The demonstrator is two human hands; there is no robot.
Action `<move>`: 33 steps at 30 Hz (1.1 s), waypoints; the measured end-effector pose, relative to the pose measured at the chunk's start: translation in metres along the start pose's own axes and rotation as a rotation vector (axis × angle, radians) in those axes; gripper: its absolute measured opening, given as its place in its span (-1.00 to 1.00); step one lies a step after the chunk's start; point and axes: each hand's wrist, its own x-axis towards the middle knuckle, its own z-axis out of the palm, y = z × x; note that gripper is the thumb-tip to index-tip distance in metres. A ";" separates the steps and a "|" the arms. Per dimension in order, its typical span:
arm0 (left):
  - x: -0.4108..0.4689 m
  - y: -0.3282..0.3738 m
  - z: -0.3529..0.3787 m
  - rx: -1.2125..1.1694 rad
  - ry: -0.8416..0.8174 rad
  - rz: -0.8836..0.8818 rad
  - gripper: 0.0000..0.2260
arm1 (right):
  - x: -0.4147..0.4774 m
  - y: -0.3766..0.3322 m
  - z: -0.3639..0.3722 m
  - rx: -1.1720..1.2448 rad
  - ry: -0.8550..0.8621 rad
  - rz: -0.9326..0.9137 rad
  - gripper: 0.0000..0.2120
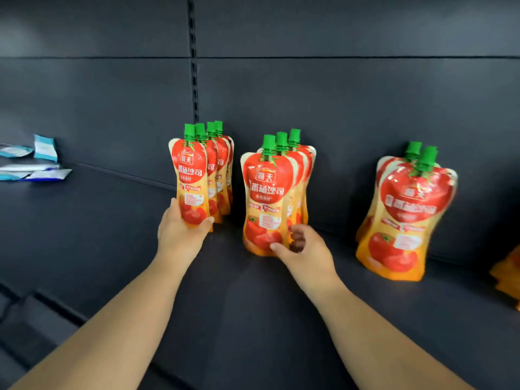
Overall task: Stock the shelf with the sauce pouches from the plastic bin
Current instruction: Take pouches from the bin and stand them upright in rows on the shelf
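three rows of sauce pouches [408, 215] stand on the shelf [112, 235]. the left grip [183, 229] is clamped round the left front pouch [191, 175], and the right grip [301, 246] pinches the middle front pouch [266, 192] low down. the plastic bin is out of view, so what is left cannot be told.

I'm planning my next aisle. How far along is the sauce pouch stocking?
Done: three rows of pouches stand on the shelf: left row, middle row, right row. In hand: the left hand grips the left row's front pouch; the right hand pinches the middle row's front pouch. Left: cannot tell; the bin is out of view.
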 end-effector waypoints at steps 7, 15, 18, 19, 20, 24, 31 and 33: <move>-0.166 0.054 -0.023 -0.019 -0.201 0.144 -0.78 | -0.095 0.013 -0.104 -0.139 0.015 -0.146 -0.68; -0.425 0.143 -0.020 -0.068 -0.453 0.373 -0.78 | -0.321 0.042 -0.313 -0.269 0.036 -0.151 -0.74; -0.496 0.151 -0.005 -0.027 -0.573 0.439 -0.80 | -0.393 0.064 -0.361 -0.347 0.034 -0.039 -0.74; -0.517 0.150 0.001 -0.002 -0.626 0.458 -0.83 | -0.415 0.073 -0.372 -0.371 0.052 -0.001 -0.75; -0.534 0.148 0.007 0.019 -0.671 0.473 -0.86 | -0.433 0.082 -0.380 -0.384 0.070 0.038 -0.75; -0.597 0.129 0.025 0.080 -0.831 0.482 -0.83 | -0.517 0.117 -0.404 -0.414 0.118 0.229 -0.74; -0.672 0.083 0.032 0.143 -1.031 0.355 -0.85 | -0.624 0.162 -0.407 -0.446 0.114 0.490 -0.78; -0.691 0.075 0.031 0.180 -1.055 0.332 -0.82 | -0.643 0.167 -0.410 -0.425 0.096 0.531 -0.78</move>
